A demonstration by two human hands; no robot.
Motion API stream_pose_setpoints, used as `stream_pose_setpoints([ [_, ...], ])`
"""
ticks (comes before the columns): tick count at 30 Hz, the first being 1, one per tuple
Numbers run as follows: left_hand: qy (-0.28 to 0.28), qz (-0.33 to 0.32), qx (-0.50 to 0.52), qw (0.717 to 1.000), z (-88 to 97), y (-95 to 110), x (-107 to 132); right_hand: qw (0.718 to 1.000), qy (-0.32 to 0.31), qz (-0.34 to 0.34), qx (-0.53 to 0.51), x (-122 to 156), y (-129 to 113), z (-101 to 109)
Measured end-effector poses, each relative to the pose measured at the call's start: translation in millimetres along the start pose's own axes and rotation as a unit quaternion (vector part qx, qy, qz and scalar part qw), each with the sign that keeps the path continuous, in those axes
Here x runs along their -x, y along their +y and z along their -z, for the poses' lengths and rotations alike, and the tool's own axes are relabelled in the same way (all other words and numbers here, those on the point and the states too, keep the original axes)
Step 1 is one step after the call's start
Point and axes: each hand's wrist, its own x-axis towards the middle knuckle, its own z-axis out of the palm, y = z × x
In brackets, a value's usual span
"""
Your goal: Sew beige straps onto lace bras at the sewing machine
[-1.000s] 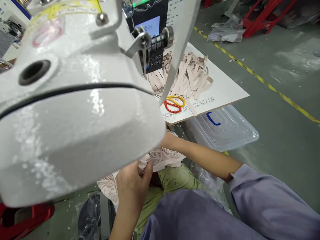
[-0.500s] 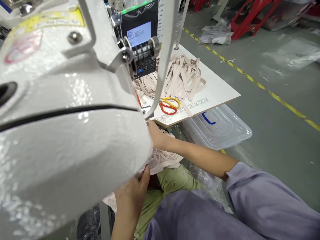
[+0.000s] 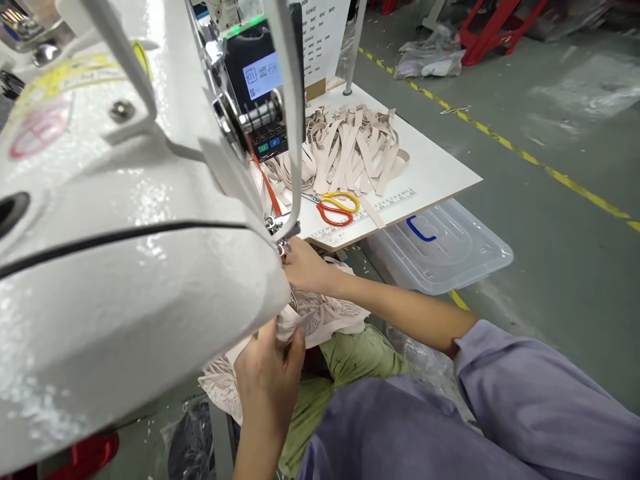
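A white sewing machine head fills the left of the view and hides the needle area. My left hand is closed on the edge of a pale pink lace fabric piece just under the machine's front end. My right hand reaches in beneath the machine arm and rests on the same fabric; its fingers are mostly hidden behind the machine. The fabric hangs down over my lap, above an olive green cloth.
On the white table lie a heap of beige elastic strips and scissors with yellow and red handles. A control panel with a lit screen stands behind. A clear plastic bin lid sits below the table edge. Grey floor with a yellow line lies to the right.
The view has shifted, so the machine head now sits further left and more of my right hand shows. Both hands stay on the lace fabric.
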Motion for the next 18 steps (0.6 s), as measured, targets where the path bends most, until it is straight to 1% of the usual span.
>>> stream_pose_setpoints([
  [3,0.003,0.011,-0.012,1.0,1.4,-3,1,1.0,0.005,0.02,-0.005,0,0,0],
  [6,-0.001,0.008,-0.006,1.0,1.1,-1,1,1.0,0.017,0.016,-0.018,2,1,1],
  [9,-0.014,-0.001,0.01,1.0,-1.0,2,-1,0.997,0.038,-0.016,-0.066,8,1,3],
  [14,0.001,0.015,0.019,1.0,-3.0,-4,3,0.983,0.073,-0.062,-0.155,25,1,3],
  [16,0.018,0.028,0.033,0.999,-3.5,-7,6,0.976,0.073,-0.087,-0.184,34,0,2],
  [18,0.052,0.045,0.05,0.996,-4.2,-10,9,0.969,0.067,-0.116,-0.207,45,-1,3],
])
